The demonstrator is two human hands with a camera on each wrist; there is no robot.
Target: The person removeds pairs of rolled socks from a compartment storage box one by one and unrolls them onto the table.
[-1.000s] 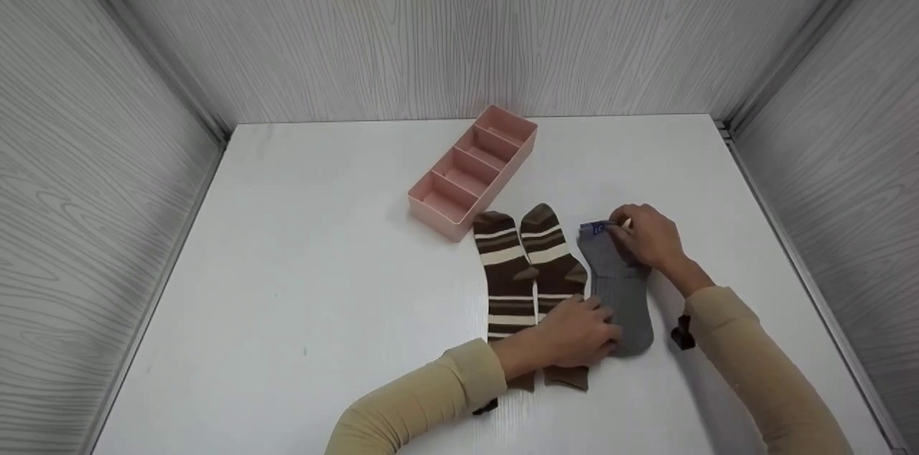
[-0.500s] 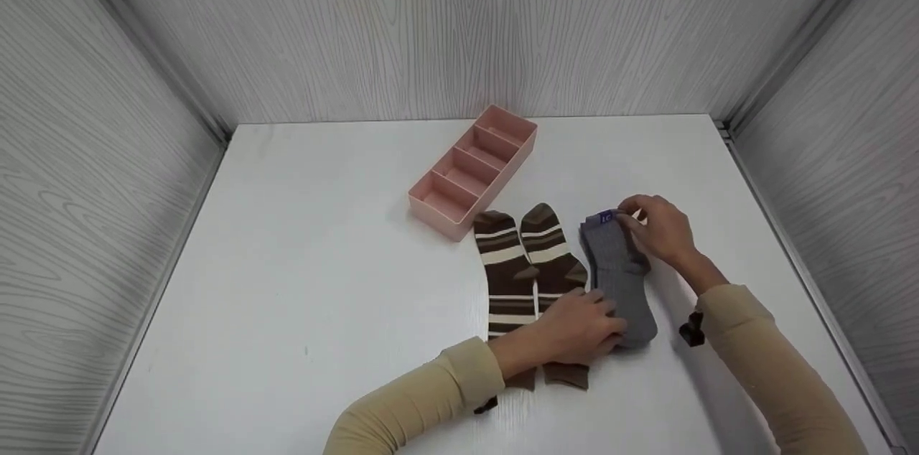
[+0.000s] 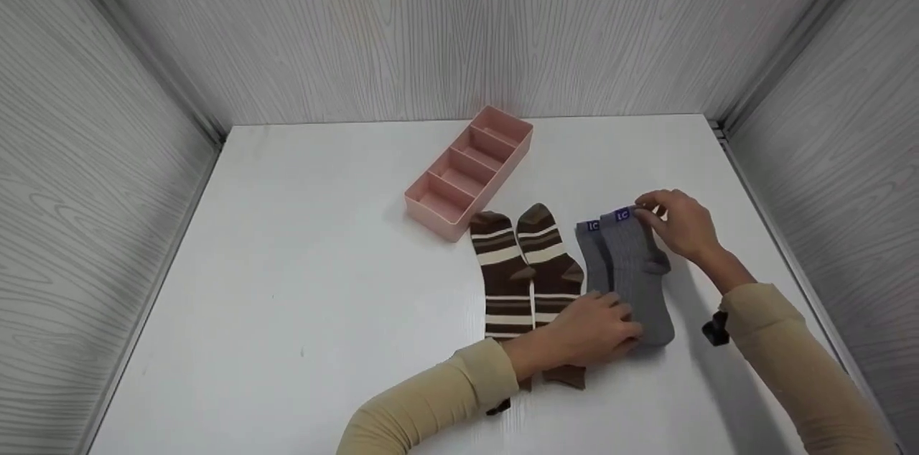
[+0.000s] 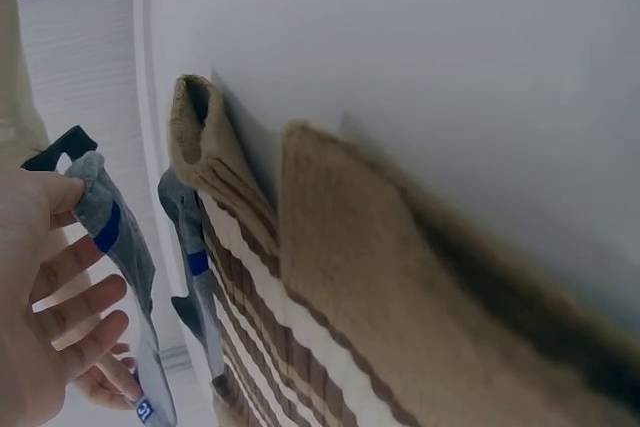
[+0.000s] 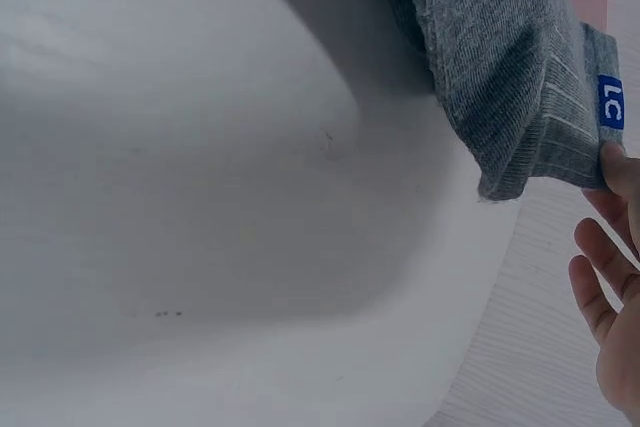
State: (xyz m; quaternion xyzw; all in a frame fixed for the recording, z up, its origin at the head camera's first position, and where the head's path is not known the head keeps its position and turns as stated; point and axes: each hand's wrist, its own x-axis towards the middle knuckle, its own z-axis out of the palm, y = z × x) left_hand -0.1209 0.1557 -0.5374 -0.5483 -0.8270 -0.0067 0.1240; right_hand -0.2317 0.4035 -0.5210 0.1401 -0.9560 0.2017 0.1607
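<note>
A grey sock [image 3: 639, 275] with a blue LC label is held up slightly between both hands. My right hand [image 3: 682, 225] pinches its cuff beside the label, as the right wrist view also shows. At the near end, my left hand [image 3: 592, 329] pinches the sock between thumb and finger, plain in the left wrist view. A second grey sock [image 3: 591, 254] lies to its left, partly covered by the left hand. Two brown striped socks [image 3: 549, 250] lie flat side by side further left, with my left forearm across their lower parts.
A pink box [image 3: 463, 186] with several compartments stands slanted behind the striped socks, nearly touching one toe. All lies on a white table [image 3: 301, 261] enclosed by grey wood-grain panels [image 3: 431, 24] at the back and sides.
The top grey sock has shifted right with both hands, mainly at the cuff. The second grey sock, mostly covered before, now shows its own label beside it.
</note>
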